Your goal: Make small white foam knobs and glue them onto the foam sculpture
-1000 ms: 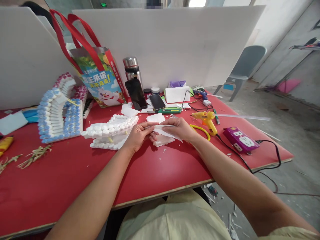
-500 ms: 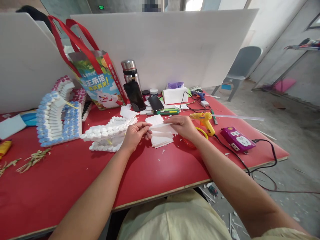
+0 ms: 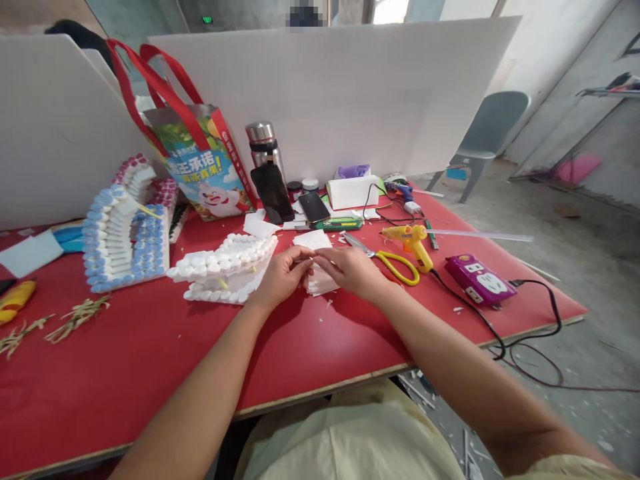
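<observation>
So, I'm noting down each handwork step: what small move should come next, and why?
Probably ease the right hand slightly away from the left hand: they meet close at the stack of white paper, so whatever lies between their fingers is mostly hidden; a small gap could show it.

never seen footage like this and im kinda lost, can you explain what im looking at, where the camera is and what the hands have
There is no machine here, just a person's left hand and right hand, both bare. The camera is worn on the person's head, so you look forward and down along the arms. On the red table, the fingertips meet beside a small pile of white paper; whatever they pinch is mostly hidden. To the right lie scissors, a yellow glue gun and a purple power socket. To the left is a bumpy white model. Further back stand a shopping bag and a flask.
</observation>
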### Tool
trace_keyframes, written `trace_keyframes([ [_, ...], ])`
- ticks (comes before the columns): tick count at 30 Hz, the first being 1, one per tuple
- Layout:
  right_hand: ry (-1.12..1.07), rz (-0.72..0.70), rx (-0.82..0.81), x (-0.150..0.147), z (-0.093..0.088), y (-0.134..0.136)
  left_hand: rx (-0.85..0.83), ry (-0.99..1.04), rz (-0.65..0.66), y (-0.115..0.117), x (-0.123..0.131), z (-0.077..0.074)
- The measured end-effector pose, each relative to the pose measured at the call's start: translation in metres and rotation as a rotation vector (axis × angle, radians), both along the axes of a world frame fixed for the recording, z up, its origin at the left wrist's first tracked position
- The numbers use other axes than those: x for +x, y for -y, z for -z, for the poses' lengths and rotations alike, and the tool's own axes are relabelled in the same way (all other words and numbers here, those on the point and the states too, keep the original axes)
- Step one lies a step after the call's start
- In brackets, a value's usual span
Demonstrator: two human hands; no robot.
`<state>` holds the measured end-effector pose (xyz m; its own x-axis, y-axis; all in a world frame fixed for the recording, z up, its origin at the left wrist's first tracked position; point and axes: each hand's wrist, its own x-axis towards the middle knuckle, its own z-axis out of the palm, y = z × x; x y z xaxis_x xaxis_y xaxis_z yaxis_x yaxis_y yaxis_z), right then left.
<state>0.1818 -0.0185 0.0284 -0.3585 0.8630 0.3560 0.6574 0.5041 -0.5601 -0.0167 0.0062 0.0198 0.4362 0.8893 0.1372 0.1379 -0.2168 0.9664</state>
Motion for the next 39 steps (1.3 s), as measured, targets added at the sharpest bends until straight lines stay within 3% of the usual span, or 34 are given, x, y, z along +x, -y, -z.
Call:
trace_keyframes([
  [2, 0.113, 0.005, -0.05, -0.006, 0.0, 0.0, 0.01, 0.017, -0.019, 0.0, 0.002, -0.002],
  [6, 0.094, -0.037, -0.069, -0.012, -0.001, -0.001, 0.0, 0.058, -0.051, 0.0, 0.004, -0.003],
  [13, 0.217, 0.108, -0.106, -0.014, 0.004, -0.005, -0.009, 0.01, -0.036, -0.001, 0.005, 0.0],
  [20, 0.103, 0.085, -0.096, -0.01, 0.007, -0.006, 0.01, -0.014, -0.126, -0.003, 0.003, -0.002],
  [26, -0.253, 0.013, -0.304, -0.007, 0.01, -0.012, 0.06, -0.01, -0.082, -0.005, 0.0, -0.001],
  [31, -0.503, -0.068, -0.467, -0.005, 0.011, -0.016, 0.329, -0.088, -0.076, -0.005, 0.0, 0.002],
  [39, -1.009, -0.07, -0.977, -0.006, -0.007, -0.008, 0.967, -0.324, -0.046, -0.005, 0.003, 0.004],
])
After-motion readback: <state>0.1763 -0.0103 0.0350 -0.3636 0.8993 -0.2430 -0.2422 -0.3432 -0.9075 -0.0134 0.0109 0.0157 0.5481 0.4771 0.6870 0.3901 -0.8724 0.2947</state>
